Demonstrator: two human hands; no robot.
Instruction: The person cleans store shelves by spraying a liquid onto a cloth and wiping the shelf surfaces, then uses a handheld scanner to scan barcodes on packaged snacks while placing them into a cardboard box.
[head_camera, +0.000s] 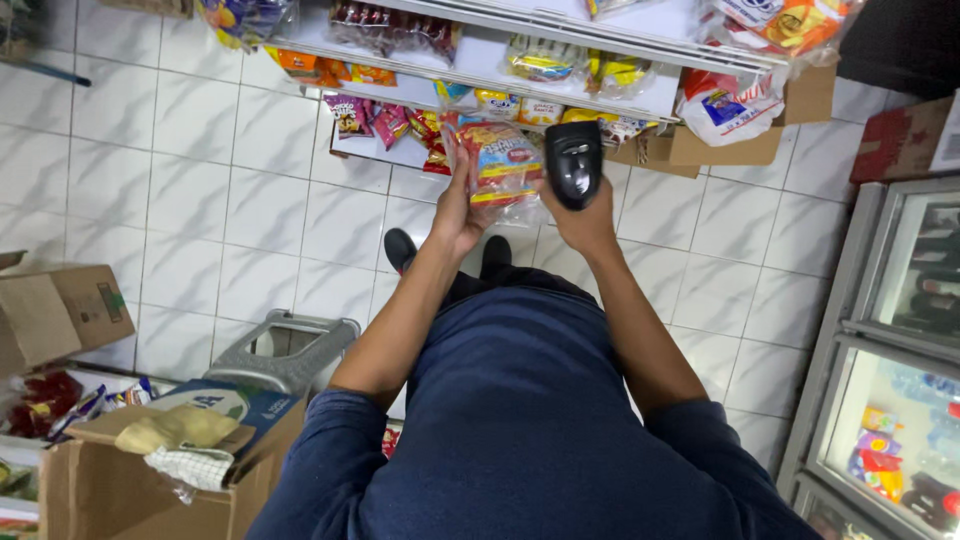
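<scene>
Both hands are up at the shelf: the left hand clamps a snack bag, the right hand grips a black scanner just beside it. Scanning looks to be in hand — next calls for facing the bag's code to the scanner. Near left, an open box holds cloths and a carton; the fridge at right holds drinks.

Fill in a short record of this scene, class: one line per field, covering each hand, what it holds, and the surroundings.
Left hand: grips a clear snack bag with red and yellow print
Right hand: holds a black handheld scanner beside the bag
Shelf: white, stocked with packaged snacks
Floor: white tiles
Cardboard box: open, lower left
Glass-door cooler: right edge
</scene>
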